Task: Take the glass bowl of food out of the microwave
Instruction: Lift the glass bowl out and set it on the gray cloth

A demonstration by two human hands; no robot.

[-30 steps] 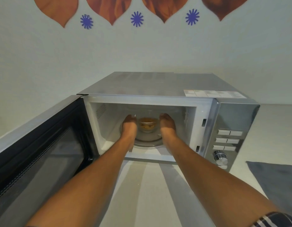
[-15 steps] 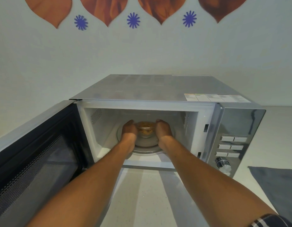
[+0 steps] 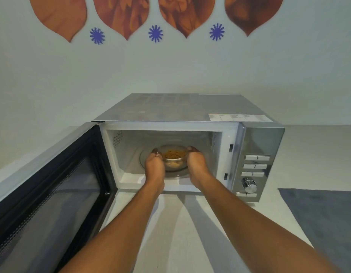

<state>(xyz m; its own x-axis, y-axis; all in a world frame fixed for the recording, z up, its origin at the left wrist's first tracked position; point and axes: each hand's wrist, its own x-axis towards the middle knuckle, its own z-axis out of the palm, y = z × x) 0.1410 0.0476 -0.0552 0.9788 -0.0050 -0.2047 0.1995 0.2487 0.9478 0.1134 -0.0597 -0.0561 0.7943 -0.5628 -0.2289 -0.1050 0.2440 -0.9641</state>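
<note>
The glass bowl (image 3: 173, 159) of orange-brown food sits inside the microwave (image 3: 190, 138), over the glass turntable (image 3: 144, 157). The left hand (image 3: 154, 166) clasps the bowl's left side and the right hand (image 3: 196, 164) its right side, fingers curled around the glass. The door (image 3: 48, 194) stands wide open at left. A grey cloth (image 3: 324, 217) lies on the bench (image 3: 170, 223) at right

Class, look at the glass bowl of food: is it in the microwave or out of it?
In. The glass bowl sits within the microwave cavity, above the turntable, with the left hand and right hand cupping its sides.
</note>
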